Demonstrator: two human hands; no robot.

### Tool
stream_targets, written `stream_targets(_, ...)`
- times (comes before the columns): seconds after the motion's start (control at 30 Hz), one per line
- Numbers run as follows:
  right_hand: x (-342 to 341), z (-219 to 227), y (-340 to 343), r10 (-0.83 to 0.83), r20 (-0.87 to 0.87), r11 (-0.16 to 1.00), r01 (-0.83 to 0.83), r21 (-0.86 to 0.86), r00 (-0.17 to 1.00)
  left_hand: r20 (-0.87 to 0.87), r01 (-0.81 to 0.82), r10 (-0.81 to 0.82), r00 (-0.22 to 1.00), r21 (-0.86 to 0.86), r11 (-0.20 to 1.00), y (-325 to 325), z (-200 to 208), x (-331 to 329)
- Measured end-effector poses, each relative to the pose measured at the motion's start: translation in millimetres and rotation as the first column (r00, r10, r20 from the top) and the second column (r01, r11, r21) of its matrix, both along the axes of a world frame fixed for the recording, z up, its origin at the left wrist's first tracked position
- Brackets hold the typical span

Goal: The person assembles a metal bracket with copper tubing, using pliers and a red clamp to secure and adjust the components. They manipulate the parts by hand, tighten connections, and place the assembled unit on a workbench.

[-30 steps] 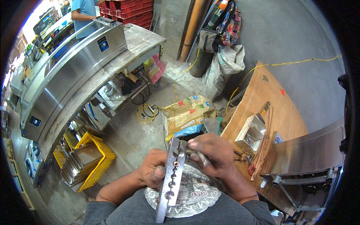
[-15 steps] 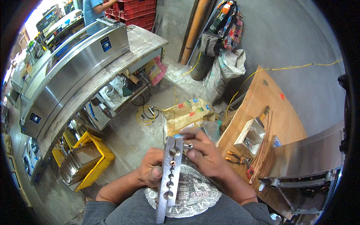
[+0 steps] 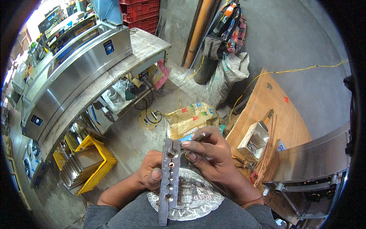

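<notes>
A steel flaring bar (image 3: 166,187) with a row of round holes stands lengthwise before my chest. My left hand (image 3: 151,170) is closed round its left side, the thumb lying along the edge. The end of a copper tube (image 3: 171,165) shows in the second hole from the far end. At the bar's far right side my right hand (image 3: 210,154) is closed, thumb and fingers pinching the bar's clamp screw, which they mostly hide. A short metal piece (image 3: 201,136) sticks out above the right forefinger.
On the right, a plywood board (image 3: 263,99) carries an open box (image 3: 254,142), orange-handled pliers (image 3: 241,162) and copper rods (image 3: 265,160). A long steel housing (image 3: 82,72) lies on the left workbench (image 3: 146,44). A yellow crate (image 3: 101,171) stands below. Another person (image 3: 108,10) is behind the bench.
My right fingers have shifted their grip and now cover the clamp screw that stuck out of the bar's side. The bar has moved slightly left. The person behind the bench has moved.
</notes>
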State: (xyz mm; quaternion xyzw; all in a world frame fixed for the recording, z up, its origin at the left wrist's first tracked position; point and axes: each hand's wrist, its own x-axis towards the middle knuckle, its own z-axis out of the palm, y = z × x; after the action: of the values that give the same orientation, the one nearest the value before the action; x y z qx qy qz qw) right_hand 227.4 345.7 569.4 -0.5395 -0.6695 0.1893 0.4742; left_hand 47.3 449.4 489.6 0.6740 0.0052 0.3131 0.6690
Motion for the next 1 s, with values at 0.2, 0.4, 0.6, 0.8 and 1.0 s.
stream_targets(0.2,-7.0,-9.1,-2.0,-0.069,-0.807,0.919,-0.278,-0.28,0.587,0.002,-0.039,0.039,0.999,0.018,0.999,-1.5,6.7,3.7)
stream_targets(0.4,4.1,-1.6,-0.6,-0.01,-0.525,0.921,-0.197,-0.337,0.851,-0.027,-0.02,0.021,0.999,0.068,0.998,0.1,-4.9,1.7)
stream_targets(0.6,15.1,-8.0,7.5,-0.021,0.164,0.999,0.012,0.051,0.986,-0.028,-0.014,0.017,0.999,0.096,0.995,-2.2,7.5,7.9)
stream_targets(0.8,18.4,-11.0,7.3,-0.055,0.13,0.993,0.042,0.106,0.99,-0.065,0.159,-0.212,0.975,-0.465,0.871,-6.5,5.9,-4.4)
stream_targets(1.0,18.4,-12.4,11.3,0.0,0.045,1.0,-0.001,0.015,0.999,0.029,0.249,-0.27,0.962,-0.493,0.834,6.4,-3.1,0.7)
